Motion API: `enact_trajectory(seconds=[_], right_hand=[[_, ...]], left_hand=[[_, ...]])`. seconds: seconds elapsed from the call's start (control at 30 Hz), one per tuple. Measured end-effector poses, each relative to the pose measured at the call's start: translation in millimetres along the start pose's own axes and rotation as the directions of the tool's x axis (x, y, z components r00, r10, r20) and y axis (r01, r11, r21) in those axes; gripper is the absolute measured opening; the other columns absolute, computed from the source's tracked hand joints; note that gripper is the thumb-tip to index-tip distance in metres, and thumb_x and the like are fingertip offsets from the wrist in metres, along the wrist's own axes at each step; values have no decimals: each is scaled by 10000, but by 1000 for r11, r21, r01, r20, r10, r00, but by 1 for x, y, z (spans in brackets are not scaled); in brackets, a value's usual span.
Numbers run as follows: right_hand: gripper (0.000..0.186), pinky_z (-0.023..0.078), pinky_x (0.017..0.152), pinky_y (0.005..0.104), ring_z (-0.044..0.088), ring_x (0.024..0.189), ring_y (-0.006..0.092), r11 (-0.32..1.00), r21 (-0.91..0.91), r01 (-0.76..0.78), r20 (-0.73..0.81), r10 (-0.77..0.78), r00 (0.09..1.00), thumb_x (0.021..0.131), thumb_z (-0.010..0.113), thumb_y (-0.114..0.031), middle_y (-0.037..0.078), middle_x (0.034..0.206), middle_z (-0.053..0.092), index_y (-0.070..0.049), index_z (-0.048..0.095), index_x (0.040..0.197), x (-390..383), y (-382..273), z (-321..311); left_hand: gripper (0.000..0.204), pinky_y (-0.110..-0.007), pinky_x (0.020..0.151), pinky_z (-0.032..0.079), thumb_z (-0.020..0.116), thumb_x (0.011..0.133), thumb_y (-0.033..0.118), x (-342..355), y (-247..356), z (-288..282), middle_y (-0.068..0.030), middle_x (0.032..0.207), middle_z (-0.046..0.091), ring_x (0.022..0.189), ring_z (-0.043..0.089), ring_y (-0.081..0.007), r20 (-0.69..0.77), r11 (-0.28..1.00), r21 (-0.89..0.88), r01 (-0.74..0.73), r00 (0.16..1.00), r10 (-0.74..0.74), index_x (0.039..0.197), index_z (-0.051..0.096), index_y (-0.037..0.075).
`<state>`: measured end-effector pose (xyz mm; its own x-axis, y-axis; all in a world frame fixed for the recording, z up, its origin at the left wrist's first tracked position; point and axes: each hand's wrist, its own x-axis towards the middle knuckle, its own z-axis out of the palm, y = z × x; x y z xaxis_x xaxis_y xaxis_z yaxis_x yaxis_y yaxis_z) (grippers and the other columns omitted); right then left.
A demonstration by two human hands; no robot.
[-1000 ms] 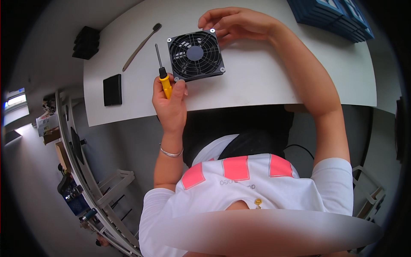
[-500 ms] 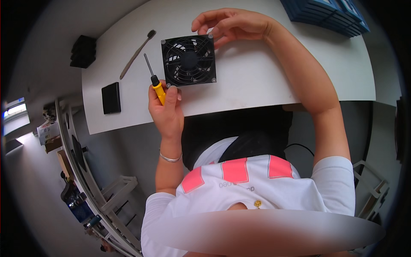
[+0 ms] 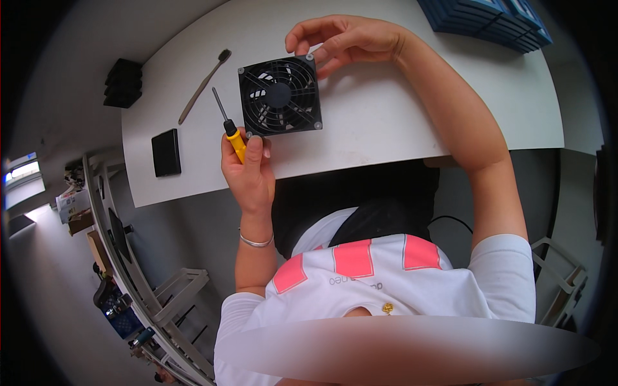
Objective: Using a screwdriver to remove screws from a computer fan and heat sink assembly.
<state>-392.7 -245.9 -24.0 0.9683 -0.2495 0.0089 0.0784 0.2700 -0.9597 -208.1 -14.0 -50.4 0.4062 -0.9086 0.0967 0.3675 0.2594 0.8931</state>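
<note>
The left hand [image 3: 250,177] grips a yellow screwdriver [image 3: 235,143] and a black fan's [image 3: 279,95] near-left corner; the right hand's [image 3: 360,40] fingers curl at its far-right corner, grip unclear from here.

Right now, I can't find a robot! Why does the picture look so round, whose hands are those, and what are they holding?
There's no robot here, just a person using two bare hands. The camera sits on the person's head, looking down. Its very wide lens bends straight edges, so even the white table looks curved.

The left hand holds a screwdriver with a yellow handle and also grips the near left corner of a square black fan. The right hand is at the fan's far right corner.

On the table, to the left, lie a thin brush and a flat black object. A blue stack is at the far right.
</note>
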Motion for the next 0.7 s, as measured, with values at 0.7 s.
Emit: enact_trajectory(seconds=[0.7], right_hand=[[406, 546, 891, 238, 625, 996, 112, 1000, -17, 10, 16, -10, 1000, 815, 627, -85, 3, 1037, 568, -21, 545, 1207, -1, 2, -3]], left_hand=[[213, -240, 706, 417, 637, 919, 59, -2, 1, 1, -6, 841, 507, 724, 472, -101, 19, 999, 54, 0, 1000, -1, 1094, 515, 54]])
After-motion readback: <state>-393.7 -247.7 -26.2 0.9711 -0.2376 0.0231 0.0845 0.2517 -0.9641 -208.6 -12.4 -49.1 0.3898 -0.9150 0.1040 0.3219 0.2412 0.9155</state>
